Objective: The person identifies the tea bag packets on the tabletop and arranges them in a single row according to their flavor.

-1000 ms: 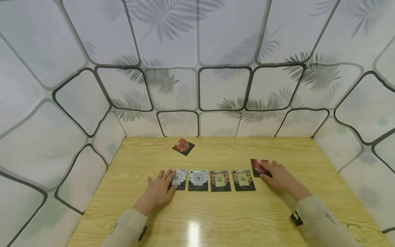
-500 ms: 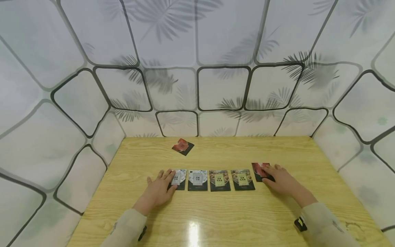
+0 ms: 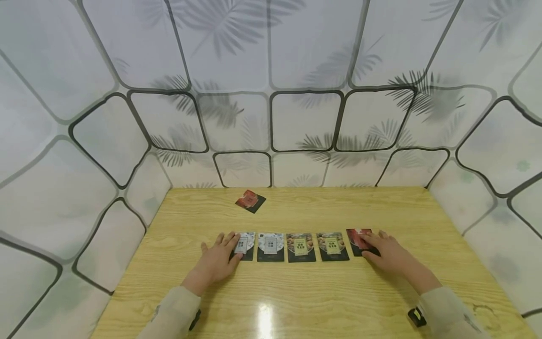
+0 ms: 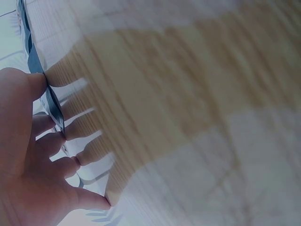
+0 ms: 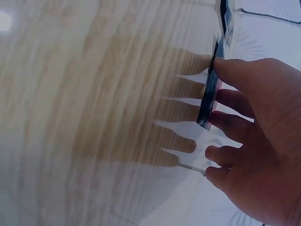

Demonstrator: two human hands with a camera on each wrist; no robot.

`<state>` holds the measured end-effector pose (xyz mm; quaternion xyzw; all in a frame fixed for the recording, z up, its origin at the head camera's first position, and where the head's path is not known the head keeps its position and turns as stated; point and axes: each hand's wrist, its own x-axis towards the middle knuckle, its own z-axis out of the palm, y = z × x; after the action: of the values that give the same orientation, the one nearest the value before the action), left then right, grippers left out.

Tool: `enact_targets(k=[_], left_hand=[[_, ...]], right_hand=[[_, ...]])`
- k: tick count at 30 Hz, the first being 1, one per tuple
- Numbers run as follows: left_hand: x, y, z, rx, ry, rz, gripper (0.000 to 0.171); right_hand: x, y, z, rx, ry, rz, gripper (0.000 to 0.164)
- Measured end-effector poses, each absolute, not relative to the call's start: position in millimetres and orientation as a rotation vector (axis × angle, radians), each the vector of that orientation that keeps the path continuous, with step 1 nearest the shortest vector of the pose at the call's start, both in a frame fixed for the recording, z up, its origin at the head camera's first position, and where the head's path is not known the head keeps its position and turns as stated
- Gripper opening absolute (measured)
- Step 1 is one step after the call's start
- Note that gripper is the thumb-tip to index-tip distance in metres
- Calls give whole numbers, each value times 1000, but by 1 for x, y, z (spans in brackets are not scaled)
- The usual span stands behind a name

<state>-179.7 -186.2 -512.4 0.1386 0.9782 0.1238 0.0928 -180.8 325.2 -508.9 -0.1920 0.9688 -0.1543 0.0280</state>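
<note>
Several small printed packets lie flat in a row on the wooden table. My left hand point(image 3: 214, 262) rests on the leftmost silver-and-black packet point(image 3: 247, 246), its fingers spread and the thumb at the near edge. To the right follow a second silver-and-black packet point(image 3: 271, 247) and two brown-and-black packets with yellow labels point(image 3: 301, 247) point(image 3: 332, 246). At the right end my right hand point(image 3: 391, 254) presses fingertips and thumb on a red-and-black packet point(image 3: 358, 240), partly hiding it. In the right wrist view the thumb touches that packet's dark edge point(image 5: 210, 96).
Another red-and-black packet point(image 3: 251, 201) lies turned at an angle farther back on the wooden table point(image 3: 296, 301). Patterned white fabric walls point(image 3: 305, 122) close in the back and both sides. A dark strapped device point(image 3: 417, 317) sits at the right wrist.
My right hand has slid the red-and-black packet toward me and slightly right, bringing it nearly level with the row. The left hand has stayed in place.
</note>
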Motion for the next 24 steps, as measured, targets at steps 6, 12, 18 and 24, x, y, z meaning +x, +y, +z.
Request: enact_targets(k=[6,12,18,24], left_hand=[[-180,-187,-513,415,2910,368,63],[-179,-187,-514,420,2914,366,63],[-180,-187,-514,429,2917,369,63],[-181,-187,-516,420,2914,378,64]], right_hand=[[-177,326,-510,-601,2990,-481,55],[-174,324,-506,-628,2998,-490,54],[-173,324,-507,-607,2995,-471,55],[-174,323,-507,-603,3004,-465,55]])
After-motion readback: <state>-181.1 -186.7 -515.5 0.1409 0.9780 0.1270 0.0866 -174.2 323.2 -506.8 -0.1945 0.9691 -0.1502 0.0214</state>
